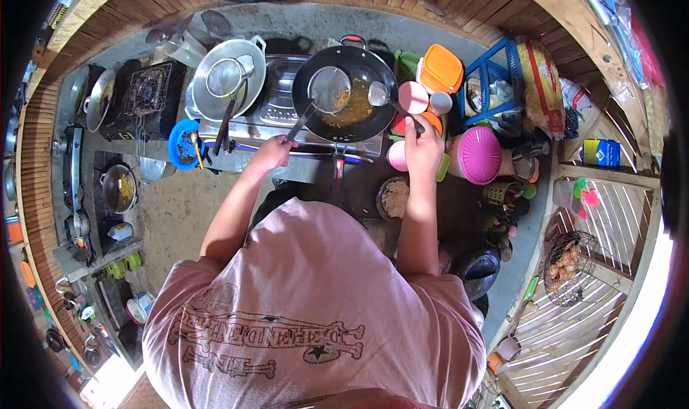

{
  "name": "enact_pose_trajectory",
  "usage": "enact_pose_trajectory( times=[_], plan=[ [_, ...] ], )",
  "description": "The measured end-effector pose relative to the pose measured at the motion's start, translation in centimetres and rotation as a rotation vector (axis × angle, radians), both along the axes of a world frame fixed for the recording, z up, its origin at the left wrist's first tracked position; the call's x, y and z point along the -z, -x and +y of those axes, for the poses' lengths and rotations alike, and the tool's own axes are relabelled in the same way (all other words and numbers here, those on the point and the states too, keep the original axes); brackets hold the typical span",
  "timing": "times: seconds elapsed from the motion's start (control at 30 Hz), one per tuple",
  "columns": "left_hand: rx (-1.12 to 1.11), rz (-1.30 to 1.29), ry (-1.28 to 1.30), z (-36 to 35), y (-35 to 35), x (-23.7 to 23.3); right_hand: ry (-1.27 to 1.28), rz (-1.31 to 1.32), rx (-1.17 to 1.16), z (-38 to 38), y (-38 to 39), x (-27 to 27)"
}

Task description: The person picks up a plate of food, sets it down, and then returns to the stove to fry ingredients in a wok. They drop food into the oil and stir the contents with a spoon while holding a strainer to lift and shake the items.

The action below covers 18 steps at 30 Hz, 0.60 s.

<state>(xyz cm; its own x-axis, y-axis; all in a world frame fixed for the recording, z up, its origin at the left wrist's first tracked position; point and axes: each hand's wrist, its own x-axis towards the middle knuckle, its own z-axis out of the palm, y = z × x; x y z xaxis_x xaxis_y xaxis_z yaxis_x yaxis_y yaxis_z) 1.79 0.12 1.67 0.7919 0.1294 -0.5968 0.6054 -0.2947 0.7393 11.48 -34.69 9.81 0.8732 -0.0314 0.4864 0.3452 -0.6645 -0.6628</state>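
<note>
Round black wok (367,63) beyond both hands, ribbed pink container (477,156) beside right hand (425,149), metal pot (206,96) beyond left hand (276,153) — apart, left gripping mesh strainer (325,89), right dark-handled utensil (378,94)

Forearms (235,208) extended forward; left grip (276,152) curled, right grip (425,147) curled.

Wok (377,64) on the steel stove (280,86): one
Hands: two, left hand (275,152) and right hand (423,147), flanking the wok
Strainers (323,86): two, one over the wok, one left of it
Long-handled utensil (378,94): one, head within the wok
Blue bowl (174,142): one, left of the wok
Blue crate (491,78): one, right of the wok
Egg basket (552,247): one, farther right (eggs (565,265) too heaped to count)
</note>
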Motion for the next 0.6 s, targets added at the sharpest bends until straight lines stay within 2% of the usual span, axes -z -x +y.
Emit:
enact_pose_trajectory(
  times=[0.17, 0.23, 0.27, 0.33, 0.4, 0.47, 0.6],
  plan=[
    [-0.040, 0.002, 0.040, -0.3, 0.1, -0.5, 0.069, -0.005, 0.023, 0.1, -0.2, 1.4],
    [-0.028, 0.015, 0.030, -0.2, -0.1, -0.9, -0.138, 0.172, 0.024, 0.5, -0.2, 1.7],
    [-0.032, 0.013, 0.028, -0.2, -0.1, -1.2, -0.139, 0.171, 0.020, 0.6, -0.3, 1.8],
    [-0.053, 0.016, 0.081, -0.2, 0.1, -1.4, -0.372, 0.136, -0.004, 0.8, -0.1, 2.0],
    [-0.056, 0.030, 0.079, -0.2, 0.0, -1.2, -0.306, 0.086, 0.003, 0.4, -0.3, 1.8],
    [-0.058, 0.042, 0.075, -0.1, -0.2, -1.1, -0.064, -0.062, 0.019, 0.3, -0.5, 1.4],
    [-0.040, 0.034, 0.080, 0.3, -0.1, -0.5, 0.062, 0.084, 0.041, 0.8, -0.2, 1.1]
  ],
)
